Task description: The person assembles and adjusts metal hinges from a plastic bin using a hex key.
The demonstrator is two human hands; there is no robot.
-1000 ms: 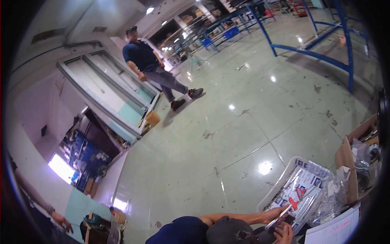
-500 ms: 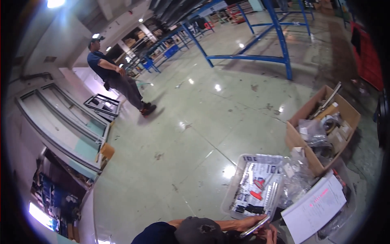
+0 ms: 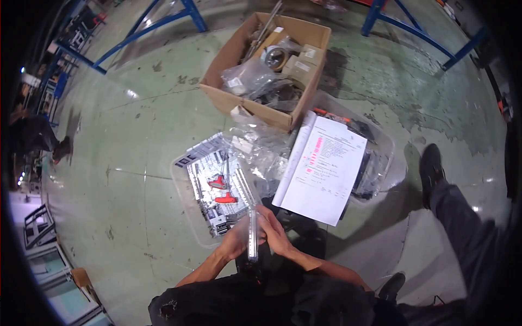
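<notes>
A slim silver metal strip [image 3: 252,237] stands nearly lengthwise before me, between my two hands. My left hand [image 3: 234,240] is closed at its left side, fingers partly hidden and a little blurred. From the right, my right hand [image 3: 273,232] grips the strip near its upper part. Just beyond them lies a clear plastic tray [image 3: 180,187] lined with printed paper. In it are two red-handled T-shaped tools [image 3: 224,199], several silver strips [image 3: 242,183] and small black parts [image 3: 219,224].
Crumpled clear plastic bags [image 3: 260,155] lie beside the tray. Printed sheets [image 3: 326,168] rest over another clear bin [image 3: 387,157]. Behind stands an open cardboard box [image 3: 261,111] of packaged parts. Another person's leg and shoe [image 3: 430,171] are at right; blue metal frames [image 3: 147,27] stand farther off.
My view has swung down and to the right, bringing the tray, box and both hands toward the middle. The strip stays in my hands and now points away from me.
</notes>
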